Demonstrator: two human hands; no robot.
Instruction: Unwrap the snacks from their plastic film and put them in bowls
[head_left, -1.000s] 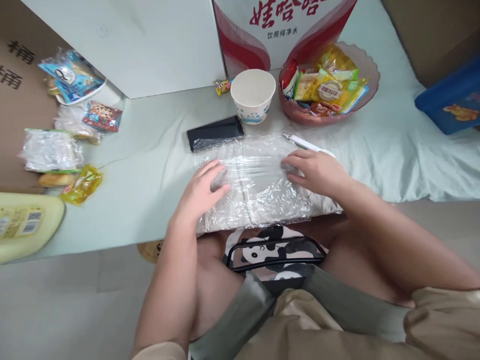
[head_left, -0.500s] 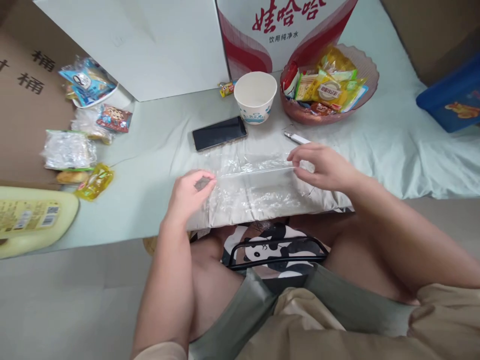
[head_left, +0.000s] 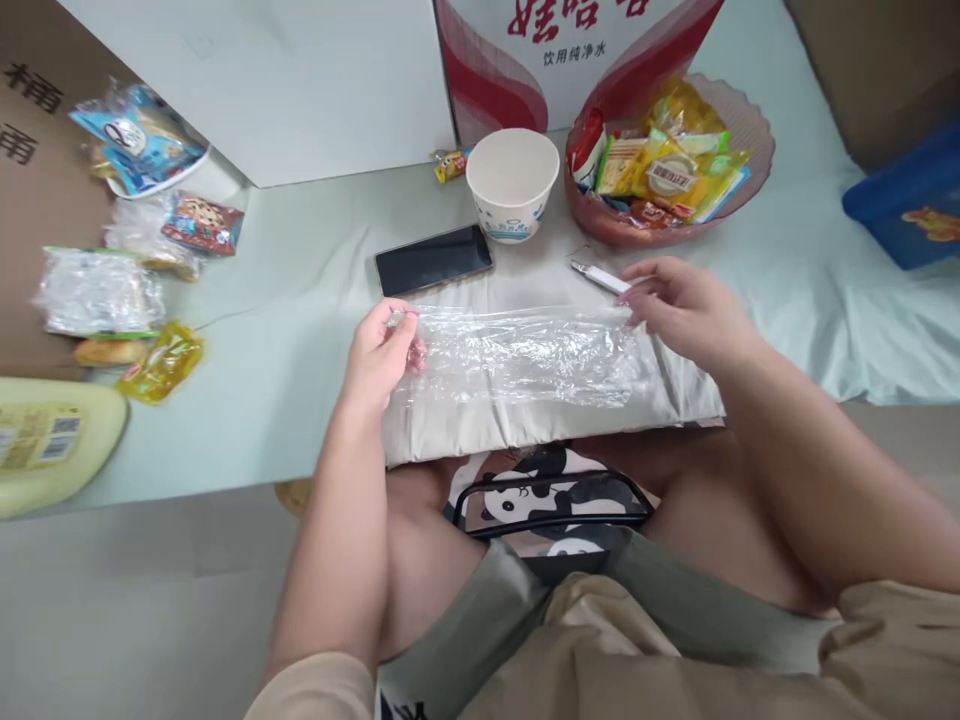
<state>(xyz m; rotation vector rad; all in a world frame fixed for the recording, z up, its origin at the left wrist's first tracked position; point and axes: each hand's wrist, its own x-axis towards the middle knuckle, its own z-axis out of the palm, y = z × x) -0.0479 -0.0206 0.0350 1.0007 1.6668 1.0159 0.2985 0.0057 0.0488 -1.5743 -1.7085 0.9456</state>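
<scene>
A clear plastic film (head_left: 525, 355) stretches over the near part of the cloth-covered tabletop (head_left: 277, 310), its far corners pinched in the fingers of the left hand (head_left: 373, 350) and right hand (head_left: 690, 312), with a phone (head_left: 435, 261) and white cup (head_left: 514, 175) beyond.

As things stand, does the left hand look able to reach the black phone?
Probably yes: the black phone lies uncovered just beyond the left hand, though that hand now pinches the clear plastic sheet.
</scene>
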